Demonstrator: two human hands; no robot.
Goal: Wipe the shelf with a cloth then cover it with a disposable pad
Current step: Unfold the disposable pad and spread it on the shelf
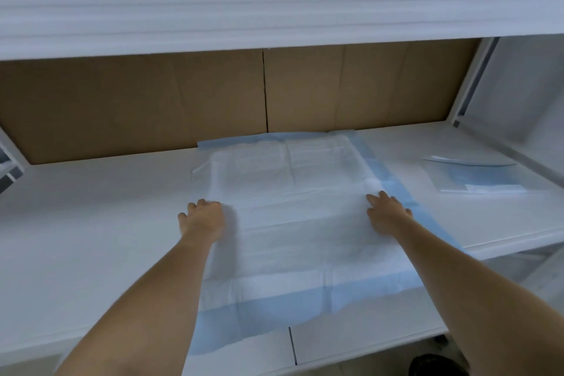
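A white disposable pad (pixel 293 192) with pale blue borders lies unfolded on the white shelf (pixel 91 223), reaching from the cardboard back wall to past the shelf's front edge. My left hand (pixel 203 218) lies on the pad's left edge, its fingers bent at the edge. My right hand (pixel 387 212) presses flat on the pad near its right blue border, fingers straight. No cloth is in view.
A clear plastic package (pixel 479 175) with blue pads inside lies on the shelf at the right. A brown cardboard wall (pixel 137 107) closes the back. Another white shelf (pixel 274 3) hangs overhead. Metal uprights (pixel 476 76) stand at the right.
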